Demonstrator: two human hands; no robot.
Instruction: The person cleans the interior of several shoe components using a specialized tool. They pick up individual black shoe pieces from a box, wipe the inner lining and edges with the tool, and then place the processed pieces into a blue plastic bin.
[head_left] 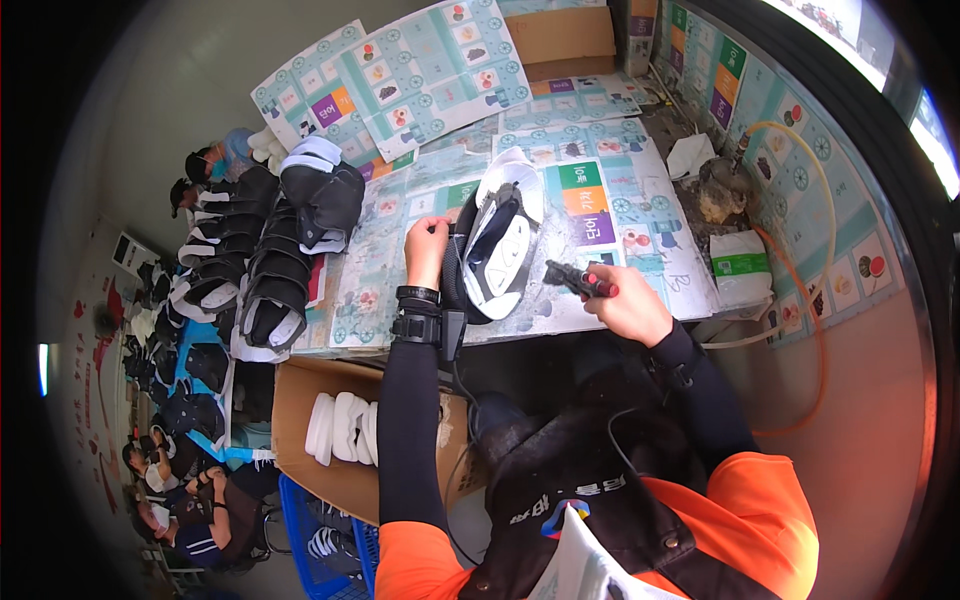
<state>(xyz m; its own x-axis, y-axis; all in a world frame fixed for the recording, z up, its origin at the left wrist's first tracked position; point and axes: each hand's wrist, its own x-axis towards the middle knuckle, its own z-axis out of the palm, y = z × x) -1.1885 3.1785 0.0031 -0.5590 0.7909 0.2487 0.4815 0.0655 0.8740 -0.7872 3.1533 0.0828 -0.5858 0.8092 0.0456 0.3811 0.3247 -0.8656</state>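
A black-and-white shoe upper (498, 245) lies lengthwise on the paper-covered bench, its opening facing up with black lining showing. My left hand (428, 245) is at its black left edge, fingertips pinched together on what looks like a dark part of it. Just right of the upper, my right hand (632, 305) grips a small handheld tool (570, 278), black with red parts, its dark end pointing left toward the upper without touching it. The tool's exact kind cannot be made out. A black band and device sit on my left wrist.
Rows of black-and-grey uppers (270, 270) are stacked at the bench's left. Below, a cardboard box (300, 400) holds white padded pieces (345, 428), beside a blue basket (300, 520). Hoses (825, 340) hang at right near a white-and-green packet (740, 265). Other people sit far left.
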